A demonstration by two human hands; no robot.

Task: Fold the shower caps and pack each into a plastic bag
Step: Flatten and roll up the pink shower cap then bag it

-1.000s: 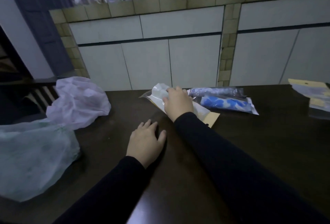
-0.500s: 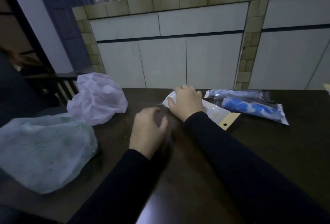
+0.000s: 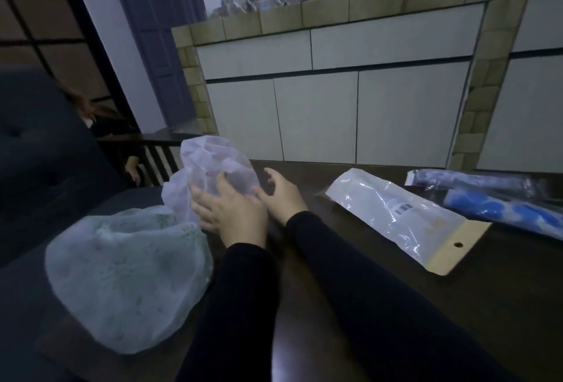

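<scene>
Hands at the lilac shower cap [image 3: 213, 165]: left hand [image 3: 231, 211] presses spread fingers against its near side; right hand [image 3: 281, 195] hovers just right, fingers loosely spread. Packed plastic bag [image 3: 393, 214] lies further right on the worktop [image 3: 335, 259].

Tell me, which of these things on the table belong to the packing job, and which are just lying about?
Part of the job:
- pale pink shower cap, touched by the left hand
- green shower cap, waiting
- white packed bag
- blue packed bags
- right hand, reaching in

Just lying about:
- dark sofa
- tiled counter
- door
</scene>
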